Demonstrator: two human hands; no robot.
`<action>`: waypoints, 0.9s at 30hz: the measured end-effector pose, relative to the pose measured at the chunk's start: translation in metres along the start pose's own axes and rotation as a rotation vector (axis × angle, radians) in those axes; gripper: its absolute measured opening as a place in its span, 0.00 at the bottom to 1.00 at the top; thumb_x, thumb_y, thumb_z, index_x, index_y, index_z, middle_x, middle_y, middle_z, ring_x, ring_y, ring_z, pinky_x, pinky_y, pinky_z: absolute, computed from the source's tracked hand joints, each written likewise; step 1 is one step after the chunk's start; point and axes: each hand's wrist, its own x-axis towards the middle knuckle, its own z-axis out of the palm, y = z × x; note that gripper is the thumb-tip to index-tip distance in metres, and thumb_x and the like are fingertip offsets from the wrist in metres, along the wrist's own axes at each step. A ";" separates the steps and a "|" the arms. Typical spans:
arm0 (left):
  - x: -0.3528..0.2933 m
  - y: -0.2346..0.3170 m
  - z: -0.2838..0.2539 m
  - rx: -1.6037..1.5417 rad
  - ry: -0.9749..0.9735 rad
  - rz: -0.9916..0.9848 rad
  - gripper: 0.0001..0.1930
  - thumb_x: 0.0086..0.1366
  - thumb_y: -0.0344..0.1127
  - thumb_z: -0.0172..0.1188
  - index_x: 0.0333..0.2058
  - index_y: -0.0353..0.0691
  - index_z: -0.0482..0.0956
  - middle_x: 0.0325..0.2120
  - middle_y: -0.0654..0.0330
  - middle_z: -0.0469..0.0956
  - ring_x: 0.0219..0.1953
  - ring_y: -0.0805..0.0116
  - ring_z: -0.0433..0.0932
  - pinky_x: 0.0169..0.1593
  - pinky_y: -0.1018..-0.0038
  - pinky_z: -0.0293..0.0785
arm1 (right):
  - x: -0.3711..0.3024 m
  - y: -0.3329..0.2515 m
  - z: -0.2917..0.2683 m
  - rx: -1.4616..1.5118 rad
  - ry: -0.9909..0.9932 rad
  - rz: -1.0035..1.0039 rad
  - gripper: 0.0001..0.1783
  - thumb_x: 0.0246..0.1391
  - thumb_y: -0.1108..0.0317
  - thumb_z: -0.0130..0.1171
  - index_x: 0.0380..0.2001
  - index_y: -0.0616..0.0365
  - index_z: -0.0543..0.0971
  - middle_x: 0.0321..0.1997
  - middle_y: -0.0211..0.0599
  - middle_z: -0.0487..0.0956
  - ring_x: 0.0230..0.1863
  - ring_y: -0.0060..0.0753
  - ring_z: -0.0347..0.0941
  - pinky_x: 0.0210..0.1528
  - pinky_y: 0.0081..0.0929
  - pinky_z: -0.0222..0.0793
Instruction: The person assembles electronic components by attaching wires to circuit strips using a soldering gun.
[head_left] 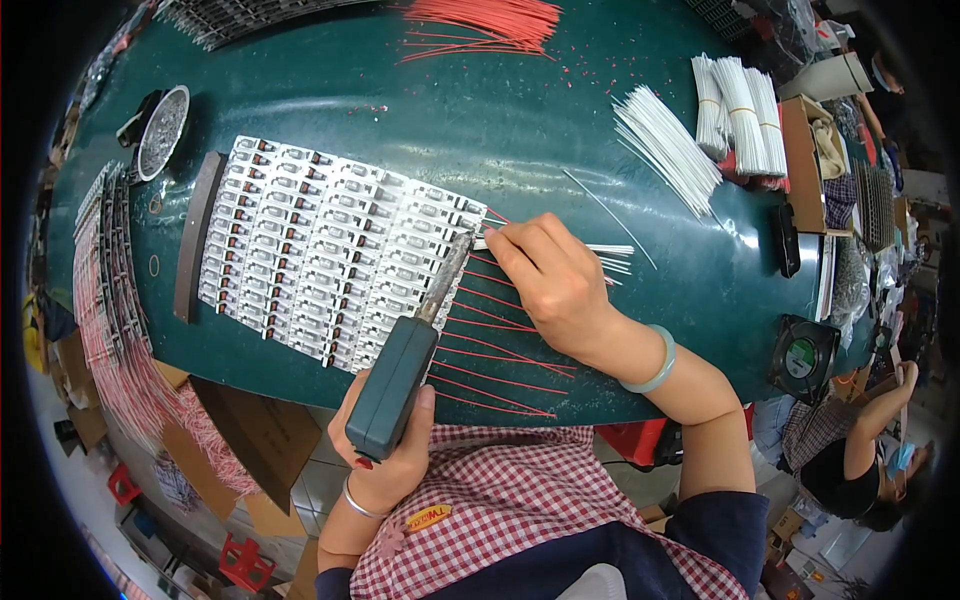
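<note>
My left hand is wrapped round a dark green soldering gun. Its metal tip reaches the right-hand edge of a panel of white plastic modules. At that same edge, near the tip, the fingers of my right hand are pinched together. White wires show on both sides of this hand, so part of their length is hidden in it. Thin red wires stick out from the panel's right edge, below and under my right hand.
A dark bar borders the panel's left side, near a metal bowl. Red wires lie at the far edge. Loose white wires and tied bundles are at right, near a small fan. Another person sits beyond.
</note>
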 end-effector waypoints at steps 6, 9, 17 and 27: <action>0.002 0.005 0.000 0.108 -0.055 0.008 0.09 0.56 0.23 0.68 0.35 0.28 0.80 0.30 0.52 0.79 0.26 0.62 0.80 0.31 0.73 0.74 | 0.000 -0.001 -0.001 -0.018 -0.031 0.003 0.19 0.40 0.80 0.62 0.41 0.71 0.79 0.37 0.43 0.79 0.34 0.39 0.75 0.32 0.29 0.74; 0.001 0.005 0.000 0.118 -0.071 -0.003 0.08 0.56 0.23 0.68 0.35 0.28 0.80 0.30 0.52 0.79 0.26 0.62 0.80 0.31 0.73 0.75 | 0.000 -0.001 -0.001 -0.021 -0.044 0.005 0.19 0.40 0.79 0.62 0.41 0.71 0.79 0.37 0.43 0.79 0.35 0.39 0.75 0.32 0.29 0.74; -0.005 -0.002 0.001 0.007 0.053 0.033 0.09 0.56 0.23 0.67 0.36 0.27 0.80 0.29 0.51 0.80 0.25 0.61 0.80 0.30 0.73 0.75 | 0.000 -0.002 -0.001 -0.038 -0.044 0.000 0.19 0.40 0.79 0.62 0.40 0.72 0.79 0.37 0.43 0.79 0.35 0.39 0.75 0.32 0.30 0.75; -0.009 -0.003 -0.003 0.002 0.051 0.029 0.10 0.57 0.24 0.67 0.38 0.27 0.81 0.30 0.52 0.80 0.26 0.62 0.80 0.31 0.73 0.75 | -0.001 -0.005 -0.005 -0.012 0.000 -0.021 0.19 0.39 0.79 0.62 0.40 0.71 0.80 0.36 0.43 0.79 0.35 0.39 0.76 0.31 0.30 0.75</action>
